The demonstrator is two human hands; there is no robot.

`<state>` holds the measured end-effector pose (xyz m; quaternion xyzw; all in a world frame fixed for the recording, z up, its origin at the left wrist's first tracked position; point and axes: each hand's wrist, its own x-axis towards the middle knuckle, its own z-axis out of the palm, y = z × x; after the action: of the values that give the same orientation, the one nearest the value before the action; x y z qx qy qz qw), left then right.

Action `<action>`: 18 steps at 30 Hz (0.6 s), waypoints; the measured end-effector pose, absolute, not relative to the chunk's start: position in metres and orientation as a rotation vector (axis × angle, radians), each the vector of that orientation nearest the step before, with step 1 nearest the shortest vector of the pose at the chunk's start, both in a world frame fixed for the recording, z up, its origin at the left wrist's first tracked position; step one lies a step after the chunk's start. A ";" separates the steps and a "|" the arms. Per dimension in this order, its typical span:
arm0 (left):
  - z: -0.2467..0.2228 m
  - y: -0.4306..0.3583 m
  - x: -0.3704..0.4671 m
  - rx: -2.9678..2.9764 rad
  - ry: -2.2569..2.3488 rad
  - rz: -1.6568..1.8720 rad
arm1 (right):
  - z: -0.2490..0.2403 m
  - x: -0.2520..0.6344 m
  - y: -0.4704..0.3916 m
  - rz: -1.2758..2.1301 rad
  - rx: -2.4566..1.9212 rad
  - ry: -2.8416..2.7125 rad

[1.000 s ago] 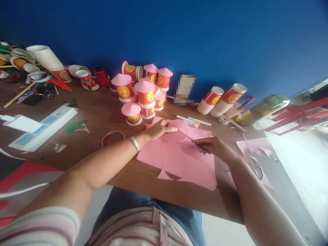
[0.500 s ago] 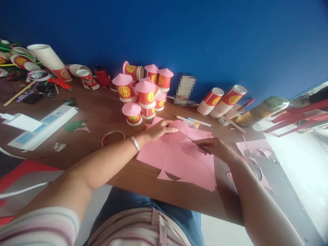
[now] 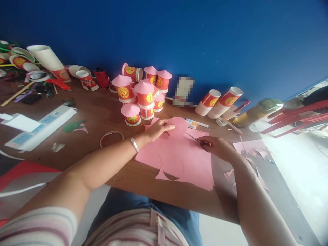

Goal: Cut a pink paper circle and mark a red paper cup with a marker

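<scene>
My left hand (image 3: 159,130) pinches the left edge of a round pink paper disc (image 3: 179,125), thumb on top and fingers underneath. In my right hand (image 3: 214,145) is a pair of scissors (image 3: 196,139), the fingers closed around the handles. The blade tips point left toward the lower right edge of the disc; whether they touch it I cannot tell. Below both hands lie pink paper sheets (image 3: 193,167), with curved cuts and a round outline on them. Just beyond my left hand stand red paper cups (image 3: 145,99) with pink cone tops.
Two stacks of cups (image 3: 222,104) lean near the blue wall, beside a tape roll (image 3: 220,122). Markers (image 3: 197,123) lie behind the sheets. Pink scraps (image 3: 252,150) lie at the right. A power strip (image 3: 42,126) and a wire loop (image 3: 111,138) are at the left.
The scissors have drawn slightly back from the disc, and their blades now show more. The disc has turned a little in my left hand. The whole view has shifted slightly.
</scene>
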<state>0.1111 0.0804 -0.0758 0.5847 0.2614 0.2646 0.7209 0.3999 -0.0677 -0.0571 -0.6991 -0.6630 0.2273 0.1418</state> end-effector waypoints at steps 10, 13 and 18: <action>-0.067 0.084 0.119 1.664 0.753 0.554 | -0.053 0.406 -0.070 0.667 -1.953 -2.029; -0.067 0.084 0.114 1.802 0.821 0.532 | -0.052 0.406 -0.069 0.652 -1.946 -2.046; -0.059 0.078 0.100 2.071 0.910 0.401 | -0.050 0.405 -0.068 0.584 -2.049 -1.976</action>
<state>0.1005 0.0785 -0.0586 0.8224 0.3615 0.1591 0.4095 0.4050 -0.0677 -0.0497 -0.7003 -0.6752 0.1995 0.1177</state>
